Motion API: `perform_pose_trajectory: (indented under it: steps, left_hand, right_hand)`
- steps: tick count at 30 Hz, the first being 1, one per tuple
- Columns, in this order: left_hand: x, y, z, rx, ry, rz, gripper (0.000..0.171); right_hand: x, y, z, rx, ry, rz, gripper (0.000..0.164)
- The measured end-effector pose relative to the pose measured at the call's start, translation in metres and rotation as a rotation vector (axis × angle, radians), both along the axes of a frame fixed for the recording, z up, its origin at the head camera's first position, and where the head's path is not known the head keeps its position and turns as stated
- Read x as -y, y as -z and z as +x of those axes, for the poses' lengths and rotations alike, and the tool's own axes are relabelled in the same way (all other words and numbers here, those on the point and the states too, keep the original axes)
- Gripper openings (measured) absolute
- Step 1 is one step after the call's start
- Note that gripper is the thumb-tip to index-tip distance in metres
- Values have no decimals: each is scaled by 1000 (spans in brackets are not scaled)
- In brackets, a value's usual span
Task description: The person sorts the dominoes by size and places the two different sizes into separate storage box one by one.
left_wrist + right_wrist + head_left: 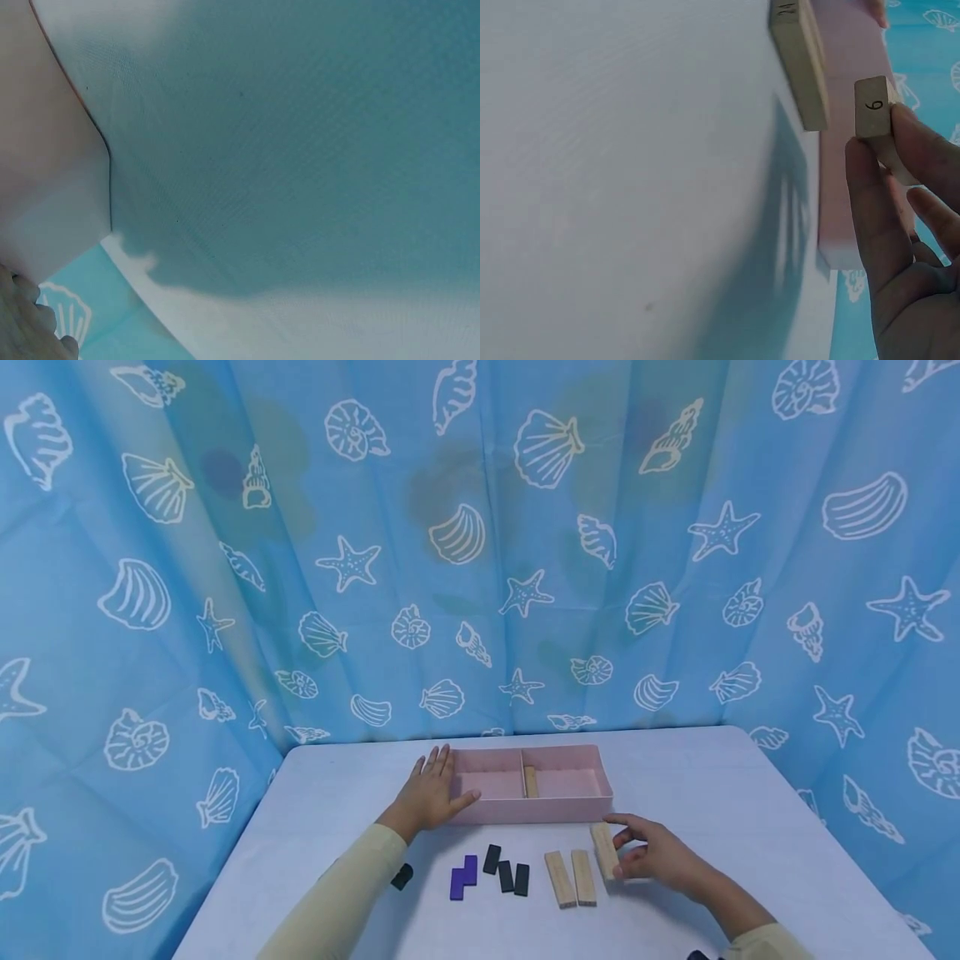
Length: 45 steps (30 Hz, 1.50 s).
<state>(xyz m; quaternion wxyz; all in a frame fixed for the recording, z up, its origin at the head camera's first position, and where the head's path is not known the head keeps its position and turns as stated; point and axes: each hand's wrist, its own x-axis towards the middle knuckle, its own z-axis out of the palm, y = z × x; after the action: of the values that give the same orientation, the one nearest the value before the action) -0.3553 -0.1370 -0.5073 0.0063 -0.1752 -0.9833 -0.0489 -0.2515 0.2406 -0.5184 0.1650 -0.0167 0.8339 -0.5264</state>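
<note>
My right hand [663,857] pinches a wooden block [603,852] between thumb and fingers, right of the pink box's front corner. In the right wrist view a digit is marked on the end of that wooden block [871,109]. Two more wooden blocks [559,880] lie side by side to its left on the table. My left hand [429,793] rests against the left end of the pink two-part box [540,812], fingers extended along it and thumb over the front rim. Inside the right compartment a wooden block [531,782] leans near the divider.
On the white table [300,802], in front of the box, lie several black tiles [506,877] and purple pieces [463,877]. A black object [402,877] sits beside my left sleeve. Behind the table hangs a blue shell-patterned curtain [480,568].
</note>
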Motion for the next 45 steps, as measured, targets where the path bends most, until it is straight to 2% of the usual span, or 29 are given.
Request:
perform_pose_trajectory:
  steps: [12,19,25,32,39,45]
  left_hand:
    - [1,5,-2,-21,13,15,97]
    - [0,2,-1,-16,7,10,97]
    - [0,1,0,-6,11,2,97]
    - [1,0,-1,-23,11,-6,97]
    - [0,1,0,-5,7,23,98]
    - [-1,0,0,-3,-7,1,98]
  right_hand:
    - [5,-8,-8,-14,43,-25,92]
    - [13,-12,-11,-43,55,-16,87]
    - [16,-18,-15,-68,68,-2,92]
    - [16,-23,-23,-94,62,-15,91]
    - [20,-29,-30,-97,54,11,89]
    - [23,-33,-38,-110,35,24,82]
